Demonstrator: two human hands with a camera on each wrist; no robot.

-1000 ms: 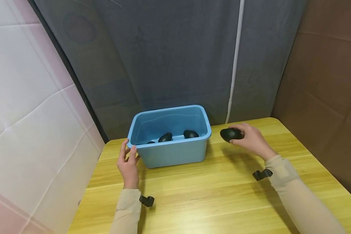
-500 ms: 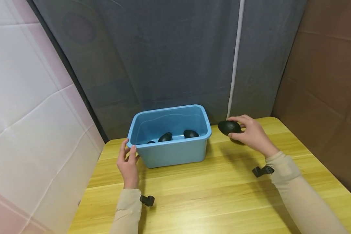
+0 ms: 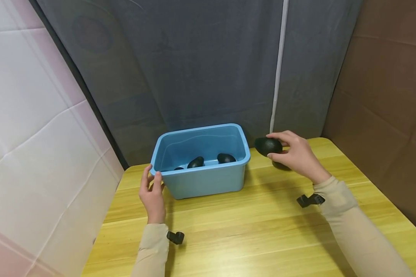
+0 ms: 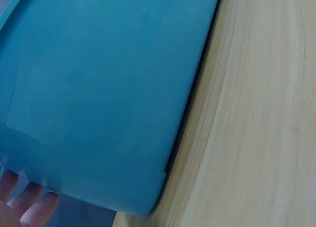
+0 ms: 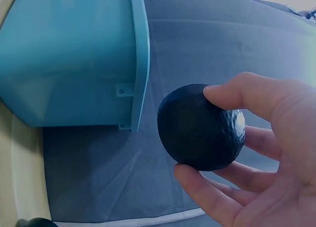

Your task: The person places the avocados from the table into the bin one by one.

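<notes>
A blue plastic bin (image 3: 208, 181) stands at the back of the wooden table (image 3: 249, 231). Two dark, avocado-like fruits (image 3: 196, 162) (image 3: 226, 158) lie on its floor, and a third shows only as a sliver. My right hand (image 3: 269, 146) grips another dark fruit (image 3: 265, 145) in the air, just right of the bin's right rim and about level with it. The right wrist view shows the fruit (image 5: 201, 127) pinched between thumb and fingers (image 5: 247, 96), beside the bin's wall (image 5: 74, 59). My left hand (image 3: 151, 175) rests with straight fingers (image 4: 24, 207) against the bin's front left corner (image 4: 108, 103).
A grey curtain (image 3: 201, 65) hangs right behind the bin. A white padded wall (image 3: 31, 127) closes the left side and a brown panel (image 3: 388, 88) the right. Bare tabletop stretches in front of the bin and under my right arm.
My right hand has lifted the dark fruit up and to the left, from over the table to beside the bin's right rim. The left hand and the bin have not moved.
</notes>
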